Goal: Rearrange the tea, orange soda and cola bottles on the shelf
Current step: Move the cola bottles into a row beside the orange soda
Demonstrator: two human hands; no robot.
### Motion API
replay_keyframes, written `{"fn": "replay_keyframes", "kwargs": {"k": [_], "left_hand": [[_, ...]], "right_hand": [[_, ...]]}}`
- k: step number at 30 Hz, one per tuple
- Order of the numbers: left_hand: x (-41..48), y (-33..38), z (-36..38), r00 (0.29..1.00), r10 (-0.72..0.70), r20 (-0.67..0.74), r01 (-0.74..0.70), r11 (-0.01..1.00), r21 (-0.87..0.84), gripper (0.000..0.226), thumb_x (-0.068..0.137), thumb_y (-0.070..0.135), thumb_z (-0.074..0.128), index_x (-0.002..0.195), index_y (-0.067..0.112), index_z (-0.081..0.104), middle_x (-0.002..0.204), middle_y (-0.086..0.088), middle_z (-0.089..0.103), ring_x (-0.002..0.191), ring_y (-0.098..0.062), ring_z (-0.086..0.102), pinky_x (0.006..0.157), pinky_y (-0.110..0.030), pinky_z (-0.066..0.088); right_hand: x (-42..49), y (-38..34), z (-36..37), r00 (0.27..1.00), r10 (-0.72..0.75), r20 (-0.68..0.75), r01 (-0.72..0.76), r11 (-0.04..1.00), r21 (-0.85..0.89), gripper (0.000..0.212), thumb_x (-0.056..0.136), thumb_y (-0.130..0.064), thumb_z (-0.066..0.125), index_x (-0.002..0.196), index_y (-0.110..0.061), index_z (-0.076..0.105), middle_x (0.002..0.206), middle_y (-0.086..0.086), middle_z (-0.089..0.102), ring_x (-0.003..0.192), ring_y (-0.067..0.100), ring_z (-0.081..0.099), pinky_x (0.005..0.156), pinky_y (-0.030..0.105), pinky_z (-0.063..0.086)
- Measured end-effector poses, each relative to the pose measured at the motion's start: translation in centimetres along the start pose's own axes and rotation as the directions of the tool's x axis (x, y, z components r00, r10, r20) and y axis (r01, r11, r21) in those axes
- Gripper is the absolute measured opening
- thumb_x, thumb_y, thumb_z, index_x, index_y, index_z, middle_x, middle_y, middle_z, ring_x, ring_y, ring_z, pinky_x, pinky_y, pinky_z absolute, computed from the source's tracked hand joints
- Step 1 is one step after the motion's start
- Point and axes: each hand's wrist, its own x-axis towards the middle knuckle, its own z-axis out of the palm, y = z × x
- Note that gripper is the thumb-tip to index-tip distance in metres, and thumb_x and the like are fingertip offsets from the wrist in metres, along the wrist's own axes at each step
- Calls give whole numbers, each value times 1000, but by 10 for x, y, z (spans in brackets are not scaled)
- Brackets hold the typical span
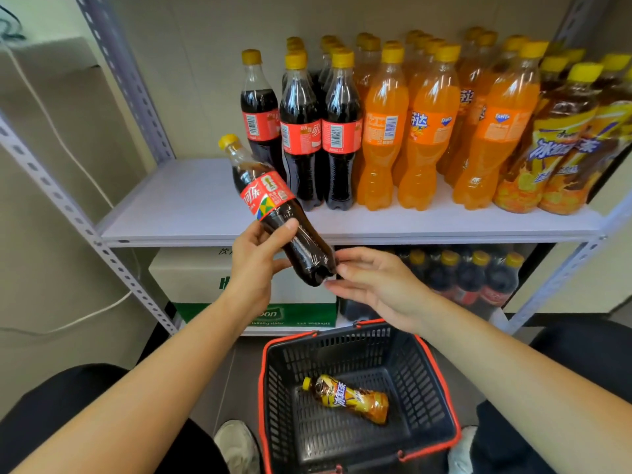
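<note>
One cola bottle (273, 206) hangs tilted before the shelf (184, 200), cap toward 11 o'clock, the left grip (254, 258) clamped round its lower body while the right grip (372, 282), spread apart, just touches its base. Swung in at this slant, it could clip the standing colas (301, 138) at 12 o'clock and topple them.
</note>
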Motion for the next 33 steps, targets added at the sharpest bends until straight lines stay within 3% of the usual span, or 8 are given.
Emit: {"fn": "replay_keyframes", "kwargs": {"k": [7,14,16,19,24,26,29,33], "left_hand": [[5,3,-4,999,1,-48,-3,999,-44,44,83,31,77,119,9,65,106,-4,76,101,-19,74,71,-27,59],[8,4,-7,990,128,-52,-122,987,100,38,84,24,79,117,12,65,98,7,74,101,-17,73,78,-33,61],[7,4,-7,987,155,-38,-148,978,148,33,86,18,80,115,16,64,100,9,75,99,-13,73,80,-34,62],[4,3,-3,988,156,-23,-149,974,169,42,83,14,83,119,12,61,104,7,75,97,-10,73,75,-28,61],[-7,3,14,988,148,44,-154,965,211,70,65,35,92,122,24,53,104,9,73,96,-10,73,65,-24,59],[-9,6,18,989,120,92,-137,968,212,73,64,44,87,124,24,52,103,11,74,98,-10,73,68,-25,59],[-2,15,11,990,102,99,-115,983,140,57,72,48,75,121,24,60,107,9,74,103,-12,71,78,-29,58],[8,19,4,993,62,100,-57,997,-54,47,75,40,71,114,16,62,106,0,71,99,-18,70,80,-30,57]], "right_hand": [[-5,-10,12,949,243,200,-308,849,431,40,105,-17,50,136,8,53,131,32,63,122,41,64,101,45,54],[-3,-14,6,936,278,216,-338,880,334,42,106,-28,49,133,3,56,129,27,66,118,38,67,93,48,59],[-2,-11,1,961,248,118,-269,939,214,37,105,-26,53,133,-4,59,124,21,71,116,32,69,92,43,61],[0,-4,-1,997,25,-74,-41,974,-222,37,97,-20,68,132,-13,62,126,10,70,114,27,69,91,41,61],[-2,12,15,983,-180,-33,143,866,-479,66,74,-31,90,130,-26,56,125,-2,66,113,14,67,97,35,56],[-1,15,16,974,-200,-103,137,891,-434,59,74,-22,91,123,-22,58,119,3,67,111,17,67,96,36,57],[1,9,11,983,-137,-124,118,982,-151,54,78,-7,85,123,-6,56,117,14,69,103,26,71,77,34,61],[3,-5,3,993,-98,-65,103,991,82,58,78,-19,77,127,2,55,107,14,69,92,26,71,66,26,55]]}}
